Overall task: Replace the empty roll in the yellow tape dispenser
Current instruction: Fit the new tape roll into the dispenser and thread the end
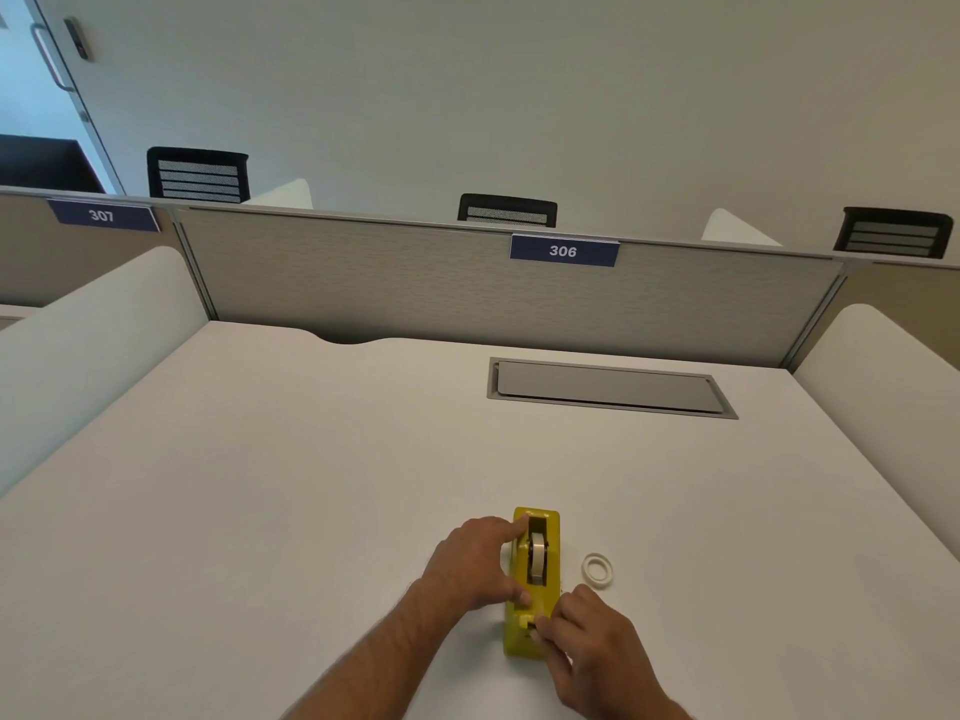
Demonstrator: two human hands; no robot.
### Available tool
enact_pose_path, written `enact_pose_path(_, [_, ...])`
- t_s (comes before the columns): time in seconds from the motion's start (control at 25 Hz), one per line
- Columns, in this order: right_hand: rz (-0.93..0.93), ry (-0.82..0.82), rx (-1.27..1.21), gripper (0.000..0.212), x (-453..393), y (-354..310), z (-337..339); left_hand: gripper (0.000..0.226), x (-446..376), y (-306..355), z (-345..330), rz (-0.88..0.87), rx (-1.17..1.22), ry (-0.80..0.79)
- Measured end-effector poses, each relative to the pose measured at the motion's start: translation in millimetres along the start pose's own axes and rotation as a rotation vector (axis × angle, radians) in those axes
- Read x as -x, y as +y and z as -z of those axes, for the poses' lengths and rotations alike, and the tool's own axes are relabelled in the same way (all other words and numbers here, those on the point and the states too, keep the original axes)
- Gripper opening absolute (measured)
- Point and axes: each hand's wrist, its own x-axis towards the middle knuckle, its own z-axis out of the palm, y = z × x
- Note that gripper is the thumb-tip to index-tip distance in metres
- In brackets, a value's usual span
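The yellow tape dispenser [550, 527] stands lengthwise on the white desk [291, 485], with a roll [538, 556] seated upright in its slot. My left hand [475, 563] grips the dispenser's left side, index finger on its far top edge and thumb near the middle. My right hand [592, 641] pinches at the near cutter end of the dispenser; what its fingertips hold is hidden. A loose white ring-shaped roll [597, 569] lies flat on the desk just right of the dispenser, apart from both hands.
A grey cable hatch [608, 387] is set into the desk at the back. A grey partition [415, 283] with the label 306 closes the far edge, and white side dividers [88, 350] flank the desk. Black chairs stand behind the partition.
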Motion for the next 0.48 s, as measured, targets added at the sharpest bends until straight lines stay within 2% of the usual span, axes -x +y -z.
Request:
enact_pose_path(0.12, [0.019, 0.101, 0.035, 0.043, 2.1, -4.5, -1.9, 0.101, 0.0, 0.3, 0.0, 0.001, -0.01, -0.003])
enact_pose_path(0.16, [0.018, 0.121, 0.044, 0.048, 2.2, -5.7, -1.5, 0.101, 0.0, 0.4, -0.1, 0.001, -0.013, -0.002])
enact_pose_path(0.48, [0.037, 0.124, 0.094, 0.048, 6.0, -8.1, -6.2, 0.099, 1.6, 2.6, 0.2, 0.003, -0.01, 0.004])
